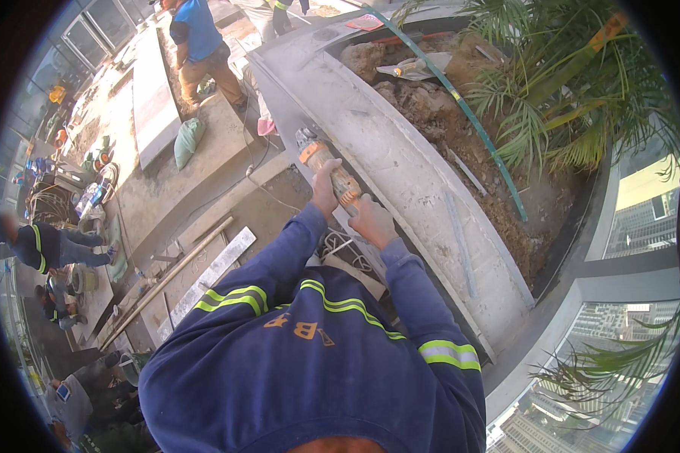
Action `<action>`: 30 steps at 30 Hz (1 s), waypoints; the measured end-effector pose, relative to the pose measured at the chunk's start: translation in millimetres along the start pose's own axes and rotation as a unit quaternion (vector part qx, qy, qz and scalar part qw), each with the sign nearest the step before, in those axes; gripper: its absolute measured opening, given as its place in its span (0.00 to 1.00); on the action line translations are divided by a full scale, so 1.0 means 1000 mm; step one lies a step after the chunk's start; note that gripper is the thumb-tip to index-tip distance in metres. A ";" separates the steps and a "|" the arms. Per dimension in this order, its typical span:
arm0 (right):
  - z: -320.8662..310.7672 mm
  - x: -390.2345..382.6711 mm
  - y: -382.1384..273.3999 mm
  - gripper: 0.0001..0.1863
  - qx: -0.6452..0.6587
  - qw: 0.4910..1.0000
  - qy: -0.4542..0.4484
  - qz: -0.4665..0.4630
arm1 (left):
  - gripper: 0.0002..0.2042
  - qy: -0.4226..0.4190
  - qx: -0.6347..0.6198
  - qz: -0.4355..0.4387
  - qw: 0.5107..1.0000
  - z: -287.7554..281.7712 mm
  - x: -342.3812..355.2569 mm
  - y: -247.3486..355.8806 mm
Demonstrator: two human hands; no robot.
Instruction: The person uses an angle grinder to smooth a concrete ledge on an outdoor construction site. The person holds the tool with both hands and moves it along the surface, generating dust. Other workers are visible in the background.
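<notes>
Both my hands are closed round a dusty orange angle grinder (344,183). My left hand (325,189) grips the front of its body, behind the grinder's head. Farther back, my right hand (372,222) is wrapped round the rear handle. The grinder's head points away from me at the inner edge of a curved grey concrete ledge (423,177). Pale dust hangs about the head, and I cannot make out the disc or whether it touches the concrete.
Right of the ledge lies a soil bed (423,102) with a green strip (468,113) across it and palm fronds (551,83). A cable (268,189), a long pole (166,279) and a dusty board (211,275) lie left. A person in blue (196,34) stands ahead; others are left.
</notes>
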State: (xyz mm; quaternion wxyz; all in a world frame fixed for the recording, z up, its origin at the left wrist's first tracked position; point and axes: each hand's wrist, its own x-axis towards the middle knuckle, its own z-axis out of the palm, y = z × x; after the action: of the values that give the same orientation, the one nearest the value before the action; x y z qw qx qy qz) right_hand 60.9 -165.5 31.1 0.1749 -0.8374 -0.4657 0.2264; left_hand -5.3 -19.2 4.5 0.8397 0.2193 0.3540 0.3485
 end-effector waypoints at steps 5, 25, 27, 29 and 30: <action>-0.001 0.012 -0.003 0.21 -0.005 1.000 -0.002 0.007 | 0.14 0.022 0.003 -0.006 1.000 0.001 0.016 0.002; -0.007 -0.003 -0.002 0.21 0.012 1.000 0.006 0.005 | 0.16 0.020 -0.002 -0.011 1.000 0.002 0.006 -0.001; -0.005 0.002 -0.002 0.20 0.019 1.000 0.002 0.006 | 0.16 0.011 -0.008 -0.001 1.000 0.000 0.011 0.000; -0.002 0.006 -0.001 0.19 0.019 1.000 0.017 0.003 | 0.16 0.008 -0.008 -0.009 1.000 -0.001 0.018 0.000; -0.001 0.007 -0.001 0.18 0.018 0.999 0.029 0.000 | 0.16 0.007 -0.008 -0.014 1.000 -0.001 0.022 0.000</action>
State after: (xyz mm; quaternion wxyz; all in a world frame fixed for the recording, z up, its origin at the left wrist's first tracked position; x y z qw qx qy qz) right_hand 64.0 -159.3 30.3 0.2034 -0.8405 -0.4559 0.2106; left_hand 4.6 -3.1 -6.0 0.8435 0.2057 0.3602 0.3412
